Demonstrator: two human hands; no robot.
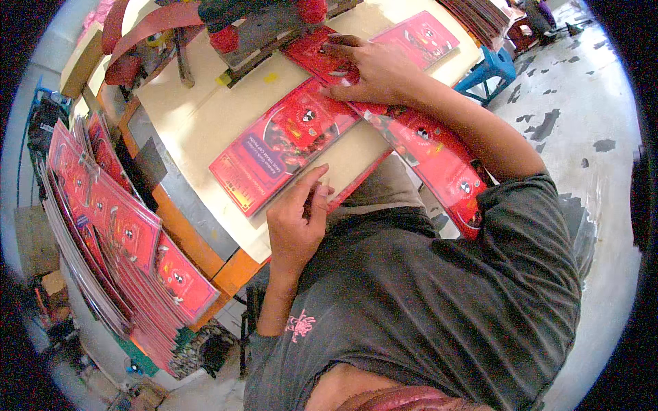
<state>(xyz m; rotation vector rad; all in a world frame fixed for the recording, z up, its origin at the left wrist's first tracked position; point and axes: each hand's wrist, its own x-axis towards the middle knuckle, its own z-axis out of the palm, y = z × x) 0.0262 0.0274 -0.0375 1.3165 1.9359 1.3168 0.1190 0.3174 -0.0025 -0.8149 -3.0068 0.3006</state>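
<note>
A flat red printed plastic packet (281, 147) lies slantwise on the pale tabletop in front of me. My left hand (297, 219) is at its near right edge, index finger and thumb apart and loosely bent. My right hand (377, 72) lies spread over another red packet (312, 55), its fingertips on the film beside the dark machine. Part of that packet is hidden under the hand. Below my right forearm, a long red printed strip of film (428, 144) hangs off the table edge toward my lap.
A dark metal machine (271, 44) with red parts stands at the table's far side. Another red packet (421, 38) lies at the far right. Stacks of red printed film (116, 233) fill the left side. A blue plastic stool (490, 72) stands on the worn floor.
</note>
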